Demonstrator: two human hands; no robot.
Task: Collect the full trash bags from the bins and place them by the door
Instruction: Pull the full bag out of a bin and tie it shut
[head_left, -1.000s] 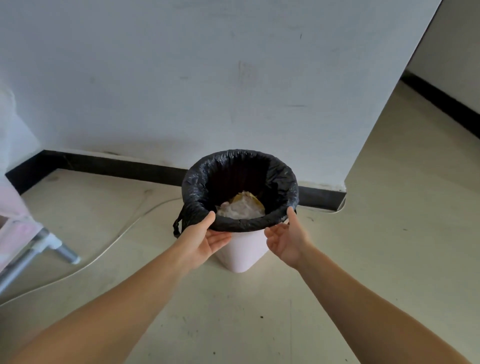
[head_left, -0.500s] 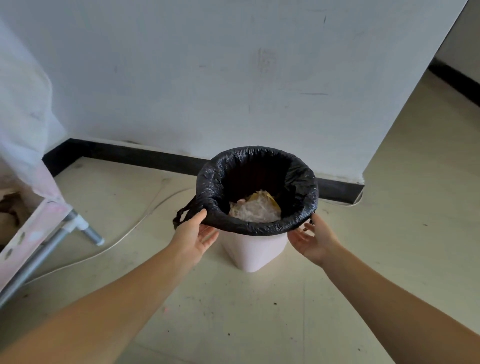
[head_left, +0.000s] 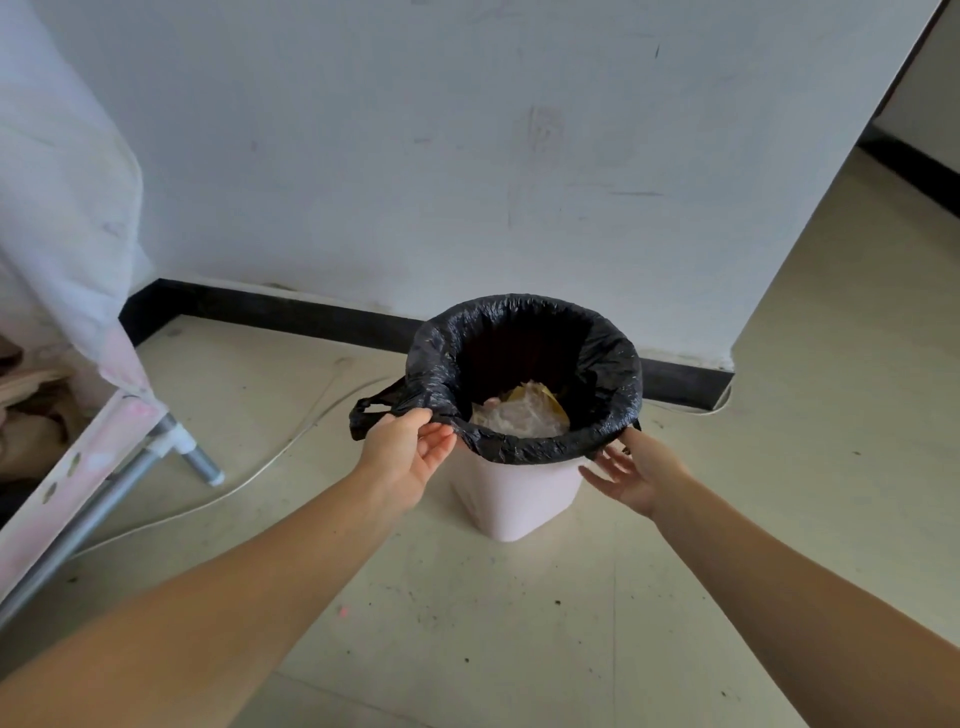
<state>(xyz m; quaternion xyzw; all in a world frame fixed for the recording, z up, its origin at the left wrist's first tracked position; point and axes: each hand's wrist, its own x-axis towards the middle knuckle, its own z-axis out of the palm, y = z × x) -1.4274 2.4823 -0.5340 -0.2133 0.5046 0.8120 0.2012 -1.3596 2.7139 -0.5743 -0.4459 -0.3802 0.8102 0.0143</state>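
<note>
A small pink bin (head_left: 514, 499) stands on the floor by the wall, lined with a black trash bag (head_left: 613, 364) folded over its rim. Crumpled white and yellow trash (head_left: 524, 413) lies inside. My left hand (head_left: 402, 452) pinches the bag's left handle loop and rim between thumb and fingers. At the bin's right side my right hand (head_left: 636, 470) reaches under the folded rim with fingers spread, touching the bag's edge but not closed on it.
A white wall with black baseboard (head_left: 270, 312) runs behind the bin. A pink-covered metal frame (head_left: 104, 467) with white cloth stands at left. A white cable (head_left: 270, 457) trails across the floor. An opening lies past the wall corner at right.
My left hand has moved up from under the rim and closed on the bag's left handle. My right hand has slid further right along the rim. The view has moved closer.
</note>
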